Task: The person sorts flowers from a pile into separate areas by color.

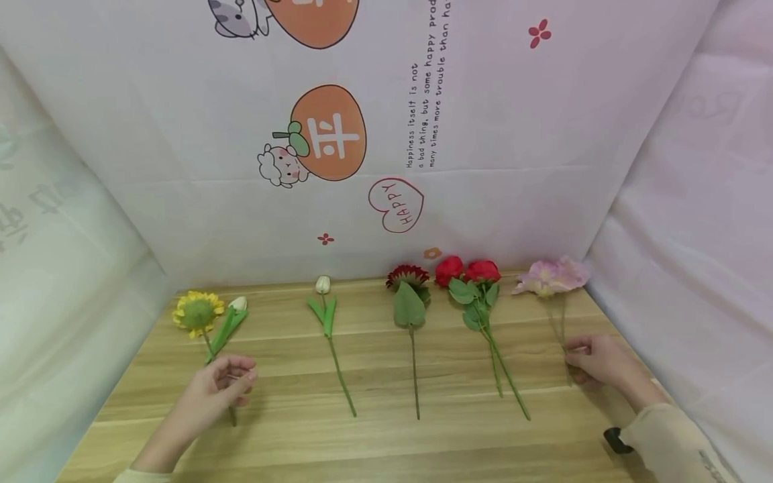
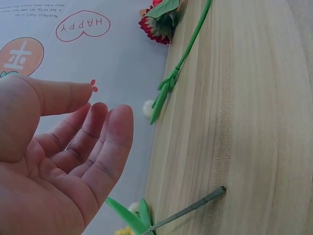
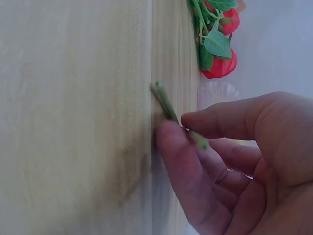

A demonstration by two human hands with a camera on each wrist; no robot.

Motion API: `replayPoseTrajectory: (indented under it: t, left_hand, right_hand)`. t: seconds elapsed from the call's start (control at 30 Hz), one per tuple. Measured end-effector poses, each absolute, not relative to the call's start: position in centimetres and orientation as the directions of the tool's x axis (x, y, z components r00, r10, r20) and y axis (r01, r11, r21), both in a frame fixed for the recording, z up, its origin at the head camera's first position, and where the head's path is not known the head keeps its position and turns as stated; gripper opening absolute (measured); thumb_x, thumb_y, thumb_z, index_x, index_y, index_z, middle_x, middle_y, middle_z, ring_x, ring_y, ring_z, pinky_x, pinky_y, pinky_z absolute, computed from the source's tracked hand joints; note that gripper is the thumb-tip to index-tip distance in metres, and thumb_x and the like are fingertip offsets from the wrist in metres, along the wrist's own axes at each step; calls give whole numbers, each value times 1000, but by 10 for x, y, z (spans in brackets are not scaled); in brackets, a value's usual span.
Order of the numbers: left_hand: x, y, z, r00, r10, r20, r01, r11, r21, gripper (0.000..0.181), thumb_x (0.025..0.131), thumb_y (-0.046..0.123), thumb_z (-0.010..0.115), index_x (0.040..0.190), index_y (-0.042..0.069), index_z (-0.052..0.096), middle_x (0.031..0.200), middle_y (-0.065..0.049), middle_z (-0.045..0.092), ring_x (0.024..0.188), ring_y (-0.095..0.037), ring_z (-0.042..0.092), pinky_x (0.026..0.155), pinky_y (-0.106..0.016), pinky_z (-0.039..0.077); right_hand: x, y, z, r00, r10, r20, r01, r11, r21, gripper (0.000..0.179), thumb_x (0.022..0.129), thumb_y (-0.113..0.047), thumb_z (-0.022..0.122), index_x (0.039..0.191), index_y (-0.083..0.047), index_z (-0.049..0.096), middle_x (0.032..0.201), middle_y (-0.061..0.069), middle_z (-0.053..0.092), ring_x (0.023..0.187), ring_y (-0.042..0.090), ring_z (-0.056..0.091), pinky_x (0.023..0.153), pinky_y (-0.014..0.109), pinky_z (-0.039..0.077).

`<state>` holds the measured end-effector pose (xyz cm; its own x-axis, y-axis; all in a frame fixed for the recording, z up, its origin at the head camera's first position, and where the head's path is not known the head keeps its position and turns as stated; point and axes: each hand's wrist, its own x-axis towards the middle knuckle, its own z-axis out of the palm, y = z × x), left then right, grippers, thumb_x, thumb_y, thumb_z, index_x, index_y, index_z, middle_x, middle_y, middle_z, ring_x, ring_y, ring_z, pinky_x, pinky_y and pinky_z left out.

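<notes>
1. grip check: the right hand (image 1: 598, 365) has the stems (image 3: 166, 102) of the pink flowers (image 1: 551, 278) pinched between thumb and fingers. the left hand (image 1: 214, 392) holds nothing, thumb and fingertips bent loosely with a gap between them.
2. the pink flowers sit at the right end of the row, blooms near the back edge of the table (image 1: 302, 451).
3. my read is the step in hand is positioning the pink ones, so a light pinch low on both stems together makes sense. grab just one and the other could swing off line.
4. i'd ease the stem ends down and let go evenly, otherwise the blooms might roll toward the red roses (image 1: 481, 271) next door.
5. for the left, i'd lift straight up so no knuckle drags the sunflower (image 1: 198, 312) or the white tulip (image 1: 226, 331) beside it.
6. only the head cam gets the whole row, dark red flower (image 1: 409, 306) included.
7. from up there the left hand kinda looks like it's pinching something. the left wrist cam shows the gap, plus a gray-green stem (image 2: 188, 209) apart from the fingers.
8. right wrist cam shows the green stem ends, a bit blurry. the head cam washes them out, but it shows the pink blooms way better.
</notes>
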<state>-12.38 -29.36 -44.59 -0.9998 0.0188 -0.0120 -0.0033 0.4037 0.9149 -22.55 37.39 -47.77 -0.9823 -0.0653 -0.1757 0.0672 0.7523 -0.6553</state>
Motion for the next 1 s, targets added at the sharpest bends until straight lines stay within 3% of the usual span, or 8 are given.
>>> replayPoseTrajectory:
  t: [0.3,0.5,0.6,1.0]
  left_hand:
    - [-124,-296,-447,-997,8,-71,-62,407,912,39,100,16,67,126,-10,54,110,-23,61,92,-30,66,71,-33,61]
    - [-123,-299,-448,-997,12,-71,-60,408,911,38,101,16,66,126,-10,54,109,-22,61,91,-29,66,72,-35,62]
    - [-122,-301,-449,-997,10,-72,-62,404,912,39,100,16,67,126,-10,54,109,-22,61,91,-29,66,73,-36,62]
    - [-122,-323,-452,-996,-23,-81,-83,452,888,41,101,18,66,128,-10,53,111,-21,61,90,-26,66,73,-35,62]
  right_hand:
    - [-232,372,-477,-983,-94,-157,9,833,-553,47,98,-18,67,128,16,56,95,11,68,64,18,63,55,34,58]
    - [-238,372,-479,-986,-148,-78,-96,885,-456,46,93,-17,72,122,17,59,101,23,69,90,39,67,79,54,56]
    - [-239,370,-479,-985,-167,-53,-128,891,-435,41,91,-13,73,119,14,62,100,21,70,96,43,65,84,60,52]
    - [-241,364,-478,-985,-168,-48,-131,893,-431,39,92,-15,72,119,12,64,99,17,69,95,40,65,84,59,51]
